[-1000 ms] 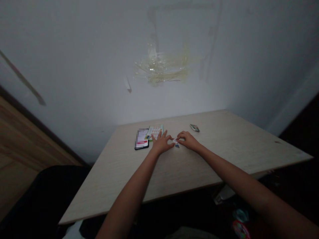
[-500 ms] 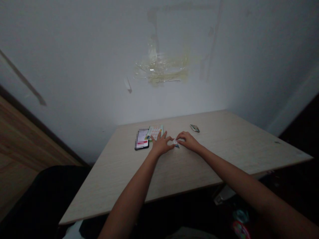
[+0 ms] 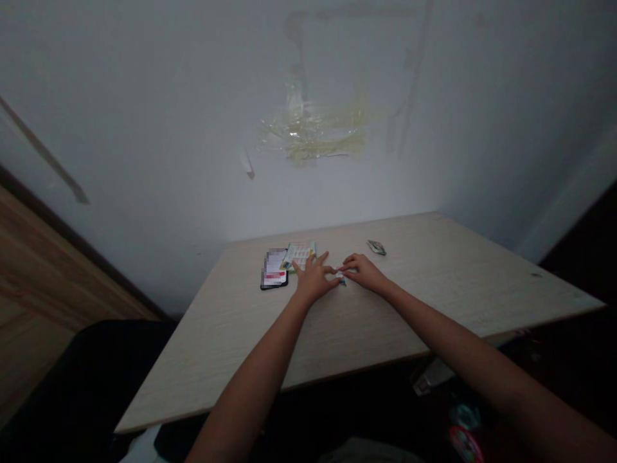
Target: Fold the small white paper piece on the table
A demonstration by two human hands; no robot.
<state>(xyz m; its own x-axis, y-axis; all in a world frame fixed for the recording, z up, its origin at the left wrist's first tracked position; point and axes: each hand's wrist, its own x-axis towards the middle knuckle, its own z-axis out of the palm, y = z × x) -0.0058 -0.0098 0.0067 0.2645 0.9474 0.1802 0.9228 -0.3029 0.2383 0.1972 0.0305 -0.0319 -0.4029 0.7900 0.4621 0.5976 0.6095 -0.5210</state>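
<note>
A small white piece of paper with a blue, dark-patterned end (image 3: 342, 281) lies on the table between my hands. My left hand (image 3: 314, 279) holds its left side with thumb and index finger, while the other fingers are spread toward a printed card. My right hand (image 3: 364, 272) pinches the upper right of the paper, fingertips close to those of the left. The fingers cover much of the paper, so its exact shape is hidden. Beside my left hand is the light green printed card or booklet (image 3: 299, 252), overlapping a phone in a dark case (image 3: 274, 270).
A small folded, dark-patterned piece (image 3: 376, 247) lies beyond my right hand. The pale wooden table (image 3: 231, 334) meets a wall with peeling clear tape (image 3: 313, 132). A black object, perhaps a chair (image 3: 110, 360), stands left of the table.
My left hand has shifted slightly right, and its index finger has come closer to my right fingertips. More of the paper is now covered. The phone and card stay put.
</note>
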